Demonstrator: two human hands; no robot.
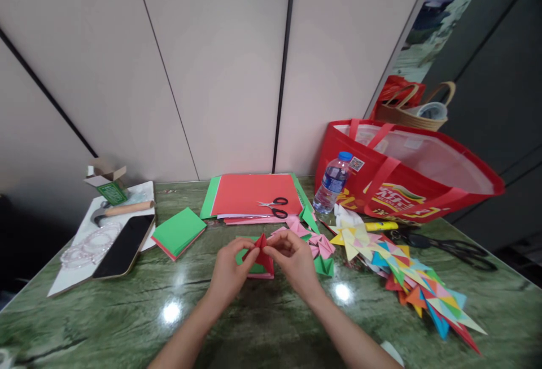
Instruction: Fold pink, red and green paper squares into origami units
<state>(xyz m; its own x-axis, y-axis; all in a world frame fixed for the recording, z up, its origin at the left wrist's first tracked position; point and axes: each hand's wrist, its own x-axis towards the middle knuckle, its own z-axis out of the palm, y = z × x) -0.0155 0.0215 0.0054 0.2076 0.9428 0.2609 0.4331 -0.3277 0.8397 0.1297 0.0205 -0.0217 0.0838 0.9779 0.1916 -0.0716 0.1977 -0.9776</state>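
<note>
Between my two hands a small red folded paper piece (263,246) stands up in a pointed shape. My left hand (234,260) pinches its left side with thumb and forefinger. From the right, my right hand (293,256) pinches its other edge, the remaining fingers curled. Beneath it lies a small stack of green and pink paper squares (257,268), partly covered by my hands. Pink folded paper pieces (322,244) and a green folded piece (324,266) rest just right of my right hand.
A stack of red and green sheets (254,191) bears small scissors (277,209). Green squares (180,230) and a phone (124,246) lie left. Rightward are a water bottle (332,184), a red bag (359,179), a colourful origami chain (417,276) and large black scissors (453,246).
</note>
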